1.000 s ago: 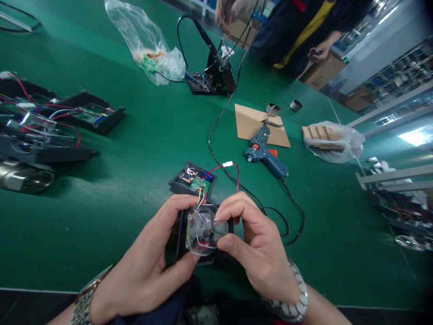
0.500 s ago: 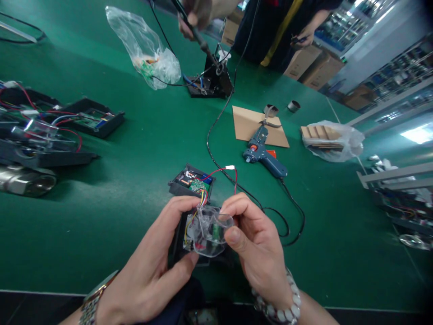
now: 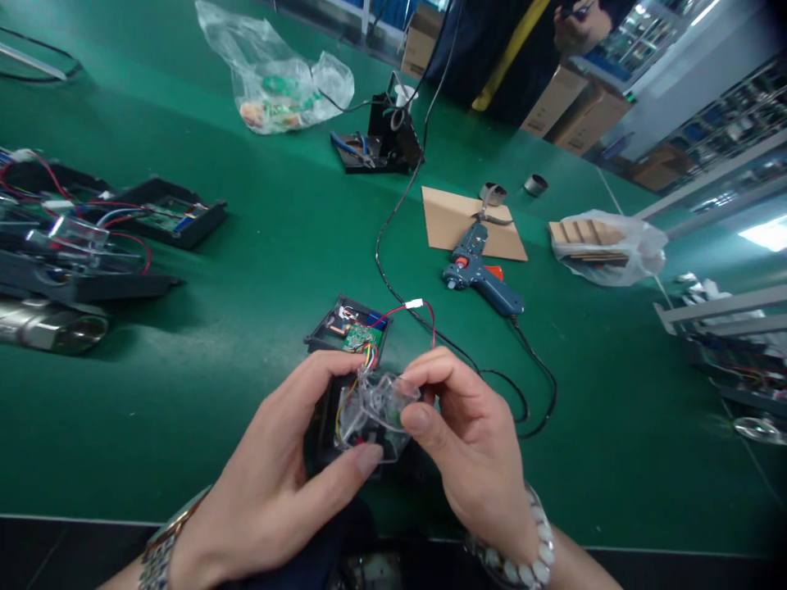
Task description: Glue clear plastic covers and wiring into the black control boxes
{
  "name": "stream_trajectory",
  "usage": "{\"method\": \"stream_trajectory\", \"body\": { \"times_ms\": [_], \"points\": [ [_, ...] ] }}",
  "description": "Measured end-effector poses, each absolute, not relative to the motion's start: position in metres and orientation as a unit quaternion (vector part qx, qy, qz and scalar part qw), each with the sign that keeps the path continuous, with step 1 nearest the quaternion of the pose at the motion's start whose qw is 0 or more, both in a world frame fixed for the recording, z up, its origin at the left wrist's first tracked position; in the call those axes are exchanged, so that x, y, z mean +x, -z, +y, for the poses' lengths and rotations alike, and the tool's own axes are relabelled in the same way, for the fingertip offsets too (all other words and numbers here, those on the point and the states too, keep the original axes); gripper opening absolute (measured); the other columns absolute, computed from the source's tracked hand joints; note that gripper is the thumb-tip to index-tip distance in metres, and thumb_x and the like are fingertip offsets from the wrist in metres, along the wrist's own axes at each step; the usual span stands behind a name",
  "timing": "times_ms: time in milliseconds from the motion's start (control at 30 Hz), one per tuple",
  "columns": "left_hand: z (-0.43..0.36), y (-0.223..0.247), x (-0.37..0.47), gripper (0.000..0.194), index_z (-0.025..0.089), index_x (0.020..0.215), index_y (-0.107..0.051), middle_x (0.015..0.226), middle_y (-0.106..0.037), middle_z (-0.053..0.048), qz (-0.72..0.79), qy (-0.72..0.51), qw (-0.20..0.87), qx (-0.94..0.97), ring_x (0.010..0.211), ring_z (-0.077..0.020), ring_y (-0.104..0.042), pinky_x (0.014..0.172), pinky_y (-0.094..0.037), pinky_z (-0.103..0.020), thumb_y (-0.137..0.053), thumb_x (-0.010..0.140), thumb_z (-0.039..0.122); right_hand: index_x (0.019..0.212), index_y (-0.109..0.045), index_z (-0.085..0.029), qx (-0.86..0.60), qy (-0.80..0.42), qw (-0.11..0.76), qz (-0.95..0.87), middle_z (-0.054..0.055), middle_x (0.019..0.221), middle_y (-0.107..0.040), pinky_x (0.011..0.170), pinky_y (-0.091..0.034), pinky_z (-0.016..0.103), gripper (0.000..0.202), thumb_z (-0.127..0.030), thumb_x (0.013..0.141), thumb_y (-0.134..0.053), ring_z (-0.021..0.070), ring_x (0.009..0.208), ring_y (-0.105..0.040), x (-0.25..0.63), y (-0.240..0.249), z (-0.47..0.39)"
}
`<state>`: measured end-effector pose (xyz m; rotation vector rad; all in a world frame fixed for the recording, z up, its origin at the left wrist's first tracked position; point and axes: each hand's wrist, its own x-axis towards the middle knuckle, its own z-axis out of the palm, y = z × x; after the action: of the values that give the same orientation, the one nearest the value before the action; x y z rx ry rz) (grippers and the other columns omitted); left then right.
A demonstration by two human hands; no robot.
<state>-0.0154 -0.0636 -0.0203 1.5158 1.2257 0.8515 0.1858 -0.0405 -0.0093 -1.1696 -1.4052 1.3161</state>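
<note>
A clear plastic part (image 3: 387,401) sits over a black plastic housing (image 3: 325,414) near the table's front edge. My left hand (image 3: 270,475) grips the housing from the left, its thumb pressed along the lower edge of the clear part. From the right, my right hand (image 3: 470,447) pinches the rounded end of the clear part between thumb and fingers. Coloured wires (image 3: 370,356) run from there to a second black shell with a green circuit board (image 3: 361,336). A red wire with a white connector (image 3: 414,304) loops behind my right fingers.
A glue gun (image 3: 485,274) lies partly on a cardboard sheet (image 3: 443,217), its cable curling near my right hand. Opened wired housings (image 3: 111,283) are at left. Farther back are a plastic bag (image 3: 276,90), a black stand with pliers (image 3: 384,147) and a co-worker's hand (image 3: 584,24).
My left thumb has slid right onto the clear part, which has tilted slightly. The co-worker's hand with the soldering-iron-like tool has left the stand; the plastic bag has shifted.
</note>
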Motion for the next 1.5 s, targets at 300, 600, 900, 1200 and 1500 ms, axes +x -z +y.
{"method": "stream_trajectory", "body": {
  "times_ms": [300, 600, 900, 1200, 1500],
  "points": [
    [-0.032, 0.006, -0.011, 0.034, 0.022, 0.107, -0.072, 0.092, -0.072, -0.002, 0.506, -0.353, 0.649, 0.444, 0.079, -0.0180, -0.061, 0.067, -0.047, -0.024, -0.072, 0.093, 0.053, 0.108, -0.070, -0.023, -0.515, -0.473, 0.462, -0.546, 0.004, 0.099, -0.072, 0.075, -0.051, 0.036, 0.014, -0.034, 0.100, -0.070, 0.0198, 0.088, -0.066, 0.182, 0.005, -0.031],
    [-0.026, 0.014, -0.005, 0.036, 0.017, 0.092, -0.077, 0.090, -0.074, -0.004, 0.489, -0.390, 0.642, 0.444, 0.078, -0.0169, -0.061, 0.069, -0.049, -0.023, -0.071, 0.093, 0.053, 0.099, -0.079, -0.029, -0.509, -0.092, 0.426, -0.742, 0.007, 0.122, -0.070, 0.094, -0.052, 0.053, 0.014, -0.021, 0.089, -0.076, 0.0306, 0.110, -0.064, 0.180, 0.021, -0.076],
    [-0.028, 0.011, 0.005, 0.034, 0.017, 0.094, -0.079, 0.089, -0.076, -0.005, 0.449, -0.419, 0.695, 0.375, 0.074, -0.0180, -0.066, 0.063, -0.052, -0.024, -0.073, 0.094, 0.050, 0.105, -0.080, -0.023, -0.538, 0.011, 0.309, -0.784, 0.015, 0.134, -0.065, 0.103, -0.054, 0.056, 0.017, -0.016, 0.100, -0.065, 0.0336, 0.125, -0.056, 0.162, 0.011, -0.058],
    [-0.031, 0.015, 0.012, 0.029, 0.020, 0.098, -0.081, 0.086, -0.076, -0.002, 0.412, -0.469, 0.720, 0.305, 0.073, -0.0183, -0.070, 0.062, -0.054, -0.023, -0.073, 0.095, 0.048, 0.099, -0.080, -0.017, -0.540, 0.028, 0.257, -0.801, 0.016, 0.121, -0.066, 0.097, -0.054, 0.051, 0.022, -0.017, 0.103, -0.059, 0.0332, 0.116, -0.055, 0.151, -0.001, -0.047],
    [-0.034, 0.019, 0.012, 0.035, 0.017, 0.111, -0.078, 0.093, -0.078, -0.005, 0.416, -0.471, 0.726, 0.279, 0.075, -0.0199, -0.070, 0.061, -0.052, -0.025, -0.074, 0.094, 0.048, 0.096, -0.077, -0.016, -0.535, -0.028, 0.250, -0.807, 0.019, 0.128, -0.060, 0.094, -0.057, 0.050, 0.017, -0.018, 0.101, -0.061, 0.0336, 0.121, -0.055, 0.159, -0.005, -0.048]
  ]
}}
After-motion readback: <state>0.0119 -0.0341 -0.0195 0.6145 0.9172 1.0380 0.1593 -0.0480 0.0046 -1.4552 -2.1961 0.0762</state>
